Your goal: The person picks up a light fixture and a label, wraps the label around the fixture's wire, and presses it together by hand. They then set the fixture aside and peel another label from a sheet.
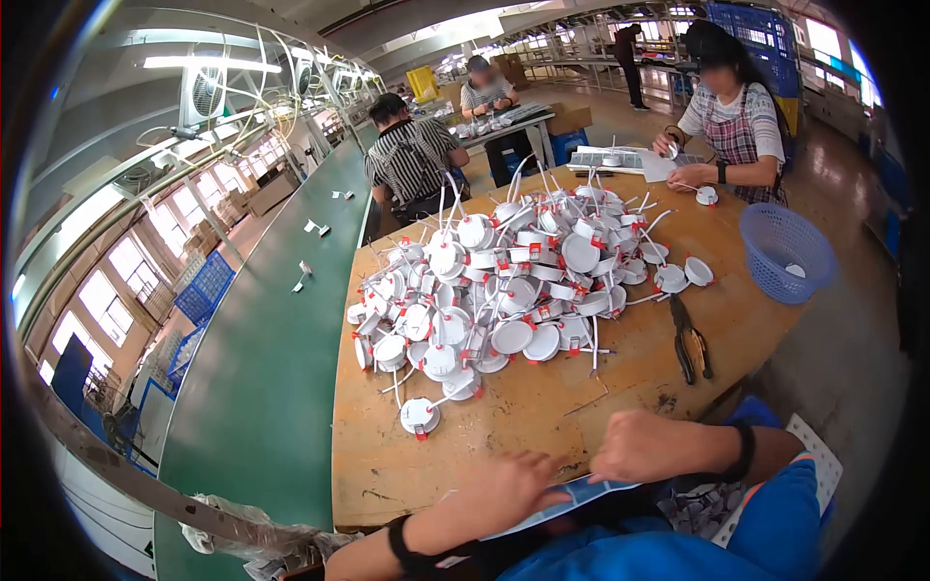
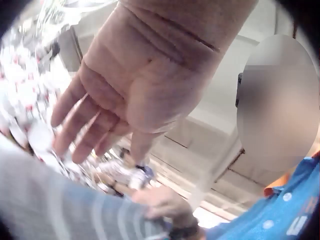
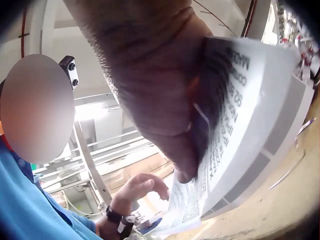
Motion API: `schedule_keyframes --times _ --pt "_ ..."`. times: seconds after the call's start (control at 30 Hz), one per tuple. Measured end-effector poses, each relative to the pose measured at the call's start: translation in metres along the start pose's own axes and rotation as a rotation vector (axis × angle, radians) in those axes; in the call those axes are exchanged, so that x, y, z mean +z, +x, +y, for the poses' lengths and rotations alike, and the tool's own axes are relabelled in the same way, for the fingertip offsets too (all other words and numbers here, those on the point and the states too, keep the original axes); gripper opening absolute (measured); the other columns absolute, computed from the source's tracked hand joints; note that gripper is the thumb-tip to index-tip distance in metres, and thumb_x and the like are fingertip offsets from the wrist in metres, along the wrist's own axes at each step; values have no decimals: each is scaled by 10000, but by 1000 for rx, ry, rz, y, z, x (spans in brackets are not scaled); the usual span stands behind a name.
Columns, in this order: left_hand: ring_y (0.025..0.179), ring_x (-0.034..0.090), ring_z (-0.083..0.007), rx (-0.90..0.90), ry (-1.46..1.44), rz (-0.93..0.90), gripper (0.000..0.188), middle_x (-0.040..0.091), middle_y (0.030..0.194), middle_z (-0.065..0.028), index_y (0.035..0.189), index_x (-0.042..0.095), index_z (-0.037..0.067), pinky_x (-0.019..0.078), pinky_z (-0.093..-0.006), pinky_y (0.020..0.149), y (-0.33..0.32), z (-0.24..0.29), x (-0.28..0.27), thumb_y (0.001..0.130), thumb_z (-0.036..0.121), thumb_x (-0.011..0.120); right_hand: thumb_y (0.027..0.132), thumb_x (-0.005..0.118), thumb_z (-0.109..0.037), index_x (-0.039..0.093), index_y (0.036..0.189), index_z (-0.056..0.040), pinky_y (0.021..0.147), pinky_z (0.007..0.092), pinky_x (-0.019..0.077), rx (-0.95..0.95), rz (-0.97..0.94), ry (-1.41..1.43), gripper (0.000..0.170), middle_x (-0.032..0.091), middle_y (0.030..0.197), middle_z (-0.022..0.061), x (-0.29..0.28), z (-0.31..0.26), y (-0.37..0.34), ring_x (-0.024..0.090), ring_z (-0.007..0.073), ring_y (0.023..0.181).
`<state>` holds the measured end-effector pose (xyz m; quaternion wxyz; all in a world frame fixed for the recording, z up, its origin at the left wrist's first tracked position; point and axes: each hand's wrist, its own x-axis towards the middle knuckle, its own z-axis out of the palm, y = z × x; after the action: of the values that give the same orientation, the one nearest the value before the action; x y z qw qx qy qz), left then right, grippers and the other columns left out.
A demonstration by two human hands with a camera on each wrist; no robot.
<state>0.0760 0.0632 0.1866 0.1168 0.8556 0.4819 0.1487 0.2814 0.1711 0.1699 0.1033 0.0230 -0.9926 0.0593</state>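
Note:
At the table's near edge, my right hand (image 1: pixel 644 447) grips a printed sheet (image 1: pixel 581 496). In the right wrist view the thumb of that hand (image 3: pixel 155 85) lies against the sheet (image 3: pixel 250 115), which is bent and carries dark lettering; its other fingers are mostly hidden. My left hand (image 1: pixel 509 491) is over the sheet's left part. Seen in the left wrist view, the left hand (image 2: pixel 145 90) has its fingers extended and slightly spread, with nothing held, and the pale sheet (image 2: pixel 65 200) passes below it.
A large heap of round white lamps (image 1: pixel 513 336) with red tabs covers the middle of the wooden table (image 1: pixel 552 416). Pliers (image 1: pixel 686 339) and a blue basket (image 1: pixel 787 254) are to the right. A green belt (image 1: pixel 262 387) runs along the left. Several people work beyond.

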Motion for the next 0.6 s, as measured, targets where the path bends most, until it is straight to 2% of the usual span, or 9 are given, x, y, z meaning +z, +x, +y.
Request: schedule_keyframes --times 0.1,0.13,0.23,0.33,0.43,0.47,0.53,0.57,0.6 --pt "702 595 -322 60 1 -265 312 600 753 -139 909 574 8 472 -409 634 20 1 17 839 312 563 788 562 -278 573 599 -86 500 358 428 -23 20 13 270 566 528 97 0 -2 3 595 259 541" --pt "640 587 -326 142 -23 -161 276 581 680 -134 822 566 16 466 -418 596 21 2 19 862 286 529 788 562 -274 576 603 -84 496 359 431 -19 12 29 265 567 530 98 0 -2 0 596 262 544" --pt "626 588 -324 87 -59 -255 245 581 670 -136 831 571 20 469 -404 571 24 4 23 863 260 533 799 555 -277 579 614 -83 487 366 438 1 -22 53 269 571 542 102 2 -3 -7 599 267 551" --pt "614 589 -324 161 -46 -220 215 577 652 -139 842 579 24 471 -395 552 18 -3 29 866 233 534 817 543 -286 578 617 -94 483 374 441 39 -16 74 280 578 561 100 7 0 -20 604 262 558" --pt "663 620 -299 -8 -18 -327 211 624 728 -125 800 617 30 498 -389 593 7 -6 18 856 203 510 822 545 -303 593 635 -112 484 370 444 162 -57 90 272 587 578 86 7 5 -44 609 255 566" --pt "663 620 -299 -17 -14 -284 213 625 729 -126 805 622 34 499 -390 590 -3 -13 15 858 206 507 821 549 -310 601 644 -118 485 367 445 211 -81 93 266 591 583 80 7 9 -54 610 253 569" --pt "661 621 -300 -35 -9 -203 220 628 729 -126 816 631 42 499 -391 585 -25 -25 11 864 213 501 820 558 -316 621 680 -127 478 361 442 349 -90 -69 243 582 565 65 3 27 -93 607 249 555" --pt "654 616 -305 -138 22 -257 221 624 723 -127 842 633 49 495 -393 583 -31 -30 5 872 223 501 819 562 -318 630 698 -131 474 358 440 420 -92 -150 233 578 557 58 0 32 -101 605 248 548" --pt "646 611 -309 -241 54 -308 223 621 717 -127 868 635 56 490 -394 581 -35 -34 0 879 233 501 819 565 -321 635 737 -129 485 355 442 412 35 -131 220 583 574 55 -2 33 -98 606 244 561"
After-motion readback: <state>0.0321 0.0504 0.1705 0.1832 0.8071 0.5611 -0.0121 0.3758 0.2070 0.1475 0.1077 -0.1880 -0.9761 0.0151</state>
